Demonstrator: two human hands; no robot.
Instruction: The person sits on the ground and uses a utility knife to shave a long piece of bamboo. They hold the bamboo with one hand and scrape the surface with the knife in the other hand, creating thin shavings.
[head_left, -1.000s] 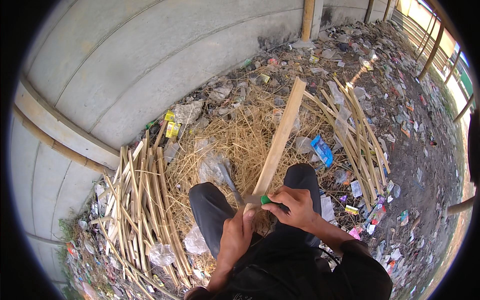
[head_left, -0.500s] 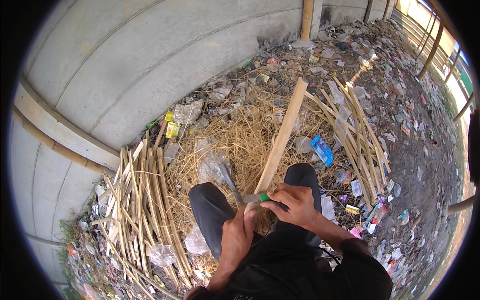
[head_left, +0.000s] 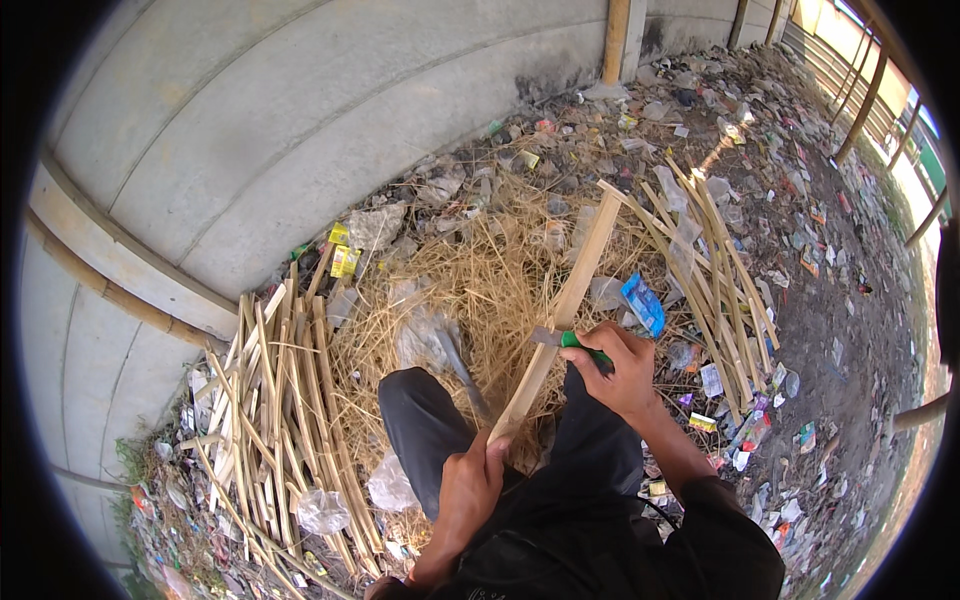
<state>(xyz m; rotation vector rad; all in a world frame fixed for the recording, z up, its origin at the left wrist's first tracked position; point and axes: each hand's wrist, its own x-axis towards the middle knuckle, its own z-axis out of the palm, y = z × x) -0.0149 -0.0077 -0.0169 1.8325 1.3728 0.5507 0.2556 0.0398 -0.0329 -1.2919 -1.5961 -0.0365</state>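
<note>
My left hand point(head_left: 470, 478) is closed around the near end of a long, pale bamboo slat point(head_left: 585, 262), which slants up and away to the right between my knees. In my right hand point(head_left: 622, 370) is a knife point(head_left: 575, 342) with a green handle. Its short blade lies across the slat around mid-length, pointing left. A long grey metal blade point(head_left: 457, 365) rests on the straw beside my left knee, its lower end hidden from me.
Bamboo strips lie piled at left point(head_left: 275, 420), with a smaller bundle point(head_left: 720, 280) at right. Dry straw point(head_left: 500, 255) and scattered litter cover the ground. A blue wrapper point(head_left: 643, 304) sits beyond my right hand. A concrete wall point(head_left: 300, 130) curves along the left and back.
My right hand and the knife have moved away from me along the slat, from beside my left hand to about its middle. The slat's far end has dipped slightly nearer.
</note>
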